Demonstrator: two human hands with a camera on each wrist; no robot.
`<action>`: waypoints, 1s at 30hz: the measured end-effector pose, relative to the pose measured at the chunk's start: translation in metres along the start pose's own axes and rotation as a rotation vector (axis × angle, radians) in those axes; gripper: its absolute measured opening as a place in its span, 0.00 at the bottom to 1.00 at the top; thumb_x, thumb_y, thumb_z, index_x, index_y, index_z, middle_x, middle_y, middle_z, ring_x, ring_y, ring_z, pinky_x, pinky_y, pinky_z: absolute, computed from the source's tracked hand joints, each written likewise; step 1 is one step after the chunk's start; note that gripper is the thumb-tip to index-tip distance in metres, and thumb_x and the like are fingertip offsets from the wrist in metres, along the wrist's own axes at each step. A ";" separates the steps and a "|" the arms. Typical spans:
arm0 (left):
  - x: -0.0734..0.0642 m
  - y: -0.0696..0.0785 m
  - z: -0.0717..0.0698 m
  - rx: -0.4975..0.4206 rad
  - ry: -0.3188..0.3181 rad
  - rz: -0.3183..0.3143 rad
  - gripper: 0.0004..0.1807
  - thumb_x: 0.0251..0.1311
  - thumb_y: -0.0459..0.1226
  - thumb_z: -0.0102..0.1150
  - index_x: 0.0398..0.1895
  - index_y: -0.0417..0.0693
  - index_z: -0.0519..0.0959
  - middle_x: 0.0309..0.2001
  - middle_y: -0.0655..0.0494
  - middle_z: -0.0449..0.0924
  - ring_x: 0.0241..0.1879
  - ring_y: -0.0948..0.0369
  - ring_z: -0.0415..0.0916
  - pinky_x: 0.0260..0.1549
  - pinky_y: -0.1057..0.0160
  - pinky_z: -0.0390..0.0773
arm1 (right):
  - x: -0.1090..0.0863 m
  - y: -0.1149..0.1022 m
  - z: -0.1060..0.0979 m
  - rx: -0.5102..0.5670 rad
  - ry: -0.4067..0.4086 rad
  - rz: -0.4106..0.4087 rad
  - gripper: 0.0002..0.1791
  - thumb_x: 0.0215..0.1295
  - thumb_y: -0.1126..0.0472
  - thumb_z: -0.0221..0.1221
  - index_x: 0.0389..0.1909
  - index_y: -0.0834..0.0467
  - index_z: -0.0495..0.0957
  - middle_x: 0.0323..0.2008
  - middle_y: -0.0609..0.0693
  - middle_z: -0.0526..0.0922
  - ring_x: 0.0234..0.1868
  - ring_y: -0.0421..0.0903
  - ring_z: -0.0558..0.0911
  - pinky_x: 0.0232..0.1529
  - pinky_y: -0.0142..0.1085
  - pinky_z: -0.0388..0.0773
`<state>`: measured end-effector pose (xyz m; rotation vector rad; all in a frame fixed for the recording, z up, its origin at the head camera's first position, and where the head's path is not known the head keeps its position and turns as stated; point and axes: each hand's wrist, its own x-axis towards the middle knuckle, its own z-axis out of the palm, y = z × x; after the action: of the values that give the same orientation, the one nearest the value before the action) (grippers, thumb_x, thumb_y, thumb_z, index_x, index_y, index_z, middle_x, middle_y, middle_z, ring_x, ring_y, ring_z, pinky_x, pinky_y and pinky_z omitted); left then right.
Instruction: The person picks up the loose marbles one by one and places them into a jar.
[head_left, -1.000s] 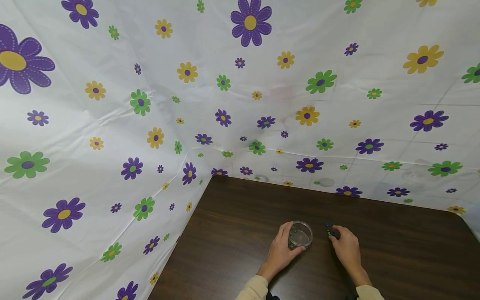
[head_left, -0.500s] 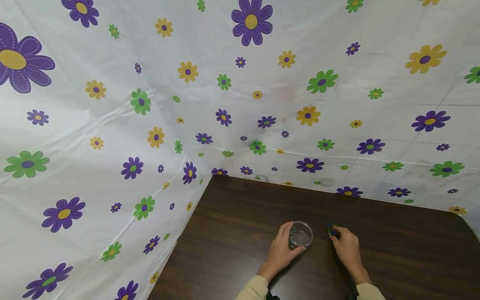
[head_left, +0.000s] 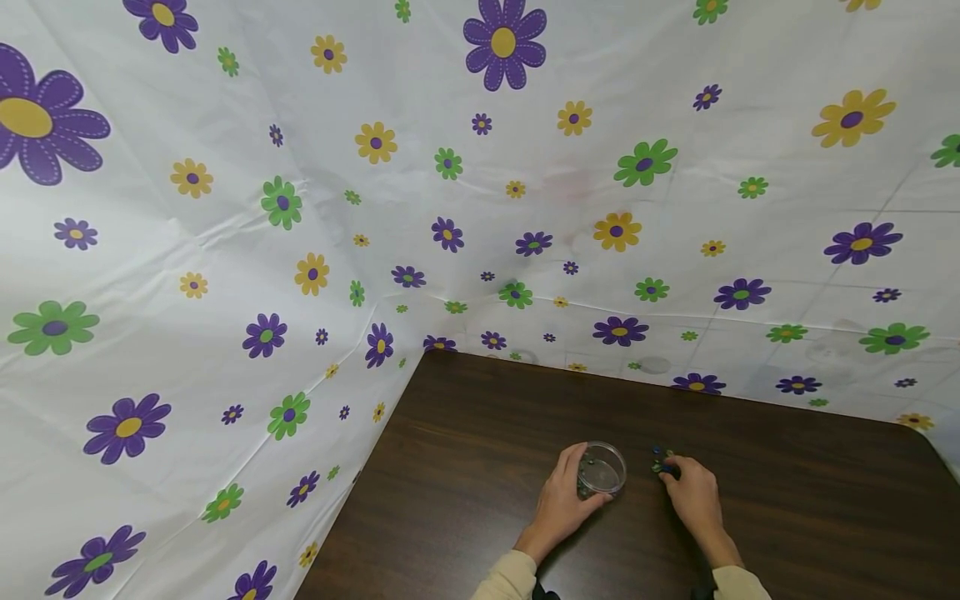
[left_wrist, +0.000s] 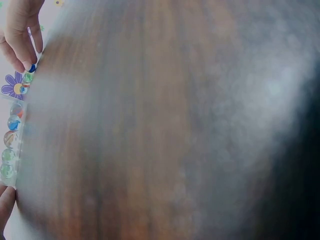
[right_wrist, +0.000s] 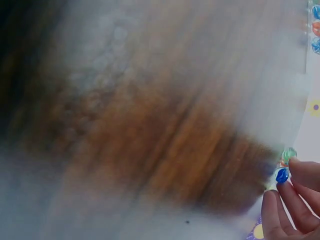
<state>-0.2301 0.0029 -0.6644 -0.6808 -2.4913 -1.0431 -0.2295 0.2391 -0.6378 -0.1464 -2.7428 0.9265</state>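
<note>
A clear round plastic container (head_left: pixel 603 476) stands on the table, and my left hand (head_left: pixel 562 497) grips its left side, thumb at the front. Several glass marbles (left_wrist: pixel 13 123) show through its wall in the left wrist view. To the right of it, my right hand (head_left: pixel 694 497) is low at a small group of loose marbles (head_left: pixel 657 452). Its thumb and fingertips pinch a blue marble (right_wrist: pixel 282 175) in the right wrist view. A green marble (right_wrist: pixel 288 154) sits just beyond the thumb. The palm hides part of the group.
The dark wood table (head_left: pixel 465 467) runs back to a white flowered sheet (head_left: pixel 450 208), which hangs behind it and along the left side. The table's rounded corner (head_left: pixel 911 433) shows at the far right.
The loose marbles by the right fingertips have shifted slightly, with a green one now showing more at the fingertips. The left hand and the container have stayed in place.
</note>
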 end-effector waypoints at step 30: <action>0.000 0.000 0.000 0.007 -0.026 -0.004 0.47 0.59 0.52 0.75 0.77 0.45 0.63 0.71 0.55 0.67 0.60 0.56 0.78 0.50 0.57 0.81 | -0.004 0.000 -0.003 -0.026 -0.020 -0.034 0.07 0.64 0.72 0.65 0.41 0.71 0.85 0.40 0.67 0.82 0.43 0.67 0.82 0.44 0.61 0.77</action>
<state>-0.2300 0.0026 -0.6642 -0.6913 -2.5180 -1.0329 -0.2250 0.2401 -0.6361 -0.0955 -2.7678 0.8883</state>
